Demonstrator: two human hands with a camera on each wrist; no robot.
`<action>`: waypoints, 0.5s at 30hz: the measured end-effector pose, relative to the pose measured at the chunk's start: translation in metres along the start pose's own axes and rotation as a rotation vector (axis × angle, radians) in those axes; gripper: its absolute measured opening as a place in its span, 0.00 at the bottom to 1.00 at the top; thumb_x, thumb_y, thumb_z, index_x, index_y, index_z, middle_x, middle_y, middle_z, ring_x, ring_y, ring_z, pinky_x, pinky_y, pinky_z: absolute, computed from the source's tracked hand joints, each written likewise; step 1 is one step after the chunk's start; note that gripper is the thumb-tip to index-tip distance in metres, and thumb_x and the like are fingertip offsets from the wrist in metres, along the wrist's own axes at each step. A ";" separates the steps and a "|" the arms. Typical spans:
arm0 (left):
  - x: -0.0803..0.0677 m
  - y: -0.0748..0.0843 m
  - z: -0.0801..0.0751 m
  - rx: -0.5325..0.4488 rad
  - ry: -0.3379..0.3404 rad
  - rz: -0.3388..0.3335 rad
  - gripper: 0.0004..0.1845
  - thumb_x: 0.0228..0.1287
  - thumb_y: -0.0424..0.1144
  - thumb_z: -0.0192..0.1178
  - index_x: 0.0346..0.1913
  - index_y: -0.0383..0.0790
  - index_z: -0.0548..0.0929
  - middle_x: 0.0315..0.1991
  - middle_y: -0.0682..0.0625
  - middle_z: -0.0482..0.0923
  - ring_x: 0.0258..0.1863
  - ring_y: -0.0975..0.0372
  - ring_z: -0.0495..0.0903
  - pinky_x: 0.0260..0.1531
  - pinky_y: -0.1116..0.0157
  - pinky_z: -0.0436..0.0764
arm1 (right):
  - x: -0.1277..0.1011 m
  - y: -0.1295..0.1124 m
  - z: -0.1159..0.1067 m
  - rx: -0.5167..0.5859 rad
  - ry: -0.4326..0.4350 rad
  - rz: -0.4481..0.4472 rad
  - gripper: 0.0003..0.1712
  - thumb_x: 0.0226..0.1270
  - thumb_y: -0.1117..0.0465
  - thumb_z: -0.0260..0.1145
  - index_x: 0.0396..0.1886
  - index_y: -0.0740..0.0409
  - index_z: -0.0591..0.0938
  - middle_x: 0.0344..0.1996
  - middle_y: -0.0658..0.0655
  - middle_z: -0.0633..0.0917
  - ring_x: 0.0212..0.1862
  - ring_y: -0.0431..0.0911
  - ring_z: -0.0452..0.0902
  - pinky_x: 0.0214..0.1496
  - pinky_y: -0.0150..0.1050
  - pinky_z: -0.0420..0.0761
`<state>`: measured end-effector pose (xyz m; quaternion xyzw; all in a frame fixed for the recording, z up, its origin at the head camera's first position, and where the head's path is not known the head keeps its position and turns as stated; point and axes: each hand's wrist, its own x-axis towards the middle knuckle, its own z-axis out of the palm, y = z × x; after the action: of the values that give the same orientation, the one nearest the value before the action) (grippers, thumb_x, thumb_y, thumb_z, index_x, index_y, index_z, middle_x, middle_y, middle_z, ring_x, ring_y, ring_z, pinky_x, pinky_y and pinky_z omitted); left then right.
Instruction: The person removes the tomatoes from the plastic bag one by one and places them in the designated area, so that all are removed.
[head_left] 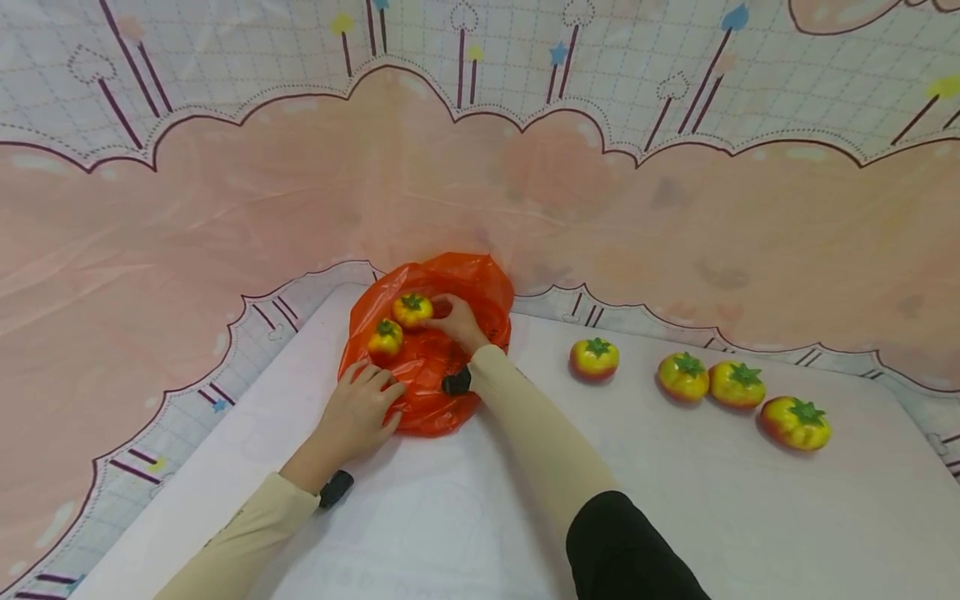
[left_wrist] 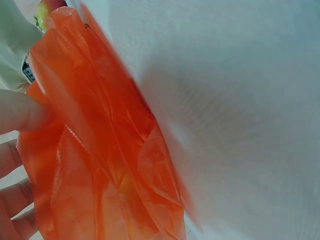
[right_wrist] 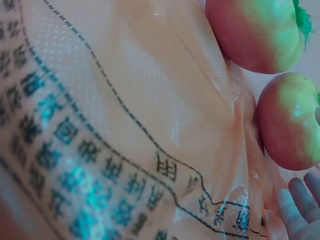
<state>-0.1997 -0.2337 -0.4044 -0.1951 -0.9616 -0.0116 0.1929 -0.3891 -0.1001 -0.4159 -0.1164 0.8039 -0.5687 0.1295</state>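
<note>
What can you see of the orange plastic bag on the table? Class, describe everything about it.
The orange plastic bag is thin, glossy, crinkled film, with dark printed characters showing in the right wrist view. It lies opened out on the white table near its far edge. Two yellow-red toy tomatoes with green tops rest in it. The left hand presses and holds its near edge; the right hand reaches inside beside the tomatoes.

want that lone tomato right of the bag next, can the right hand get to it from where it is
Probably yes. The right hand rests in the orange bag, and the nearest loose tomato sits apart on bare table with nothing between them.
</note>
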 end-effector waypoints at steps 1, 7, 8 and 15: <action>0.000 0.000 0.000 0.000 -0.001 -0.001 0.21 0.47 0.44 0.71 0.45 0.41 0.83 0.43 0.43 0.82 0.47 0.51 0.76 0.60 0.44 0.69 | 0.000 0.000 0.001 0.003 0.001 0.001 0.27 0.58 0.60 0.69 0.58 0.56 0.73 0.60 0.57 0.74 0.62 0.51 0.69 0.67 0.45 0.70; -0.001 -0.001 0.000 0.010 0.010 0.008 0.20 0.46 0.44 0.72 0.44 0.41 0.83 0.42 0.44 0.81 0.46 0.51 0.76 0.59 0.45 0.70 | 0.001 0.002 0.006 0.031 0.029 -0.030 0.26 0.56 0.62 0.70 0.54 0.59 0.71 0.59 0.59 0.75 0.61 0.52 0.71 0.65 0.44 0.72; -0.001 -0.001 0.001 0.015 0.013 0.011 0.20 0.46 0.43 0.71 0.44 0.41 0.84 0.42 0.44 0.81 0.46 0.51 0.76 0.59 0.45 0.70 | 0.002 0.002 0.007 0.031 0.035 -0.036 0.26 0.56 0.62 0.70 0.54 0.59 0.71 0.58 0.59 0.75 0.61 0.52 0.71 0.65 0.43 0.73; -0.001 -0.001 0.002 0.009 0.039 0.028 0.18 0.47 0.42 0.71 0.42 0.41 0.84 0.39 0.45 0.81 0.45 0.51 0.76 0.58 0.46 0.70 | 0.004 0.005 0.011 0.009 0.066 -0.061 0.27 0.56 0.63 0.70 0.54 0.61 0.71 0.55 0.61 0.76 0.58 0.53 0.74 0.61 0.42 0.76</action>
<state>-0.2001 -0.2351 -0.4062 -0.2075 -0.9548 -0.0081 0.2127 -0.3893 -0.1093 -0.4239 -0.1213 0.8013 -0.5795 0.0859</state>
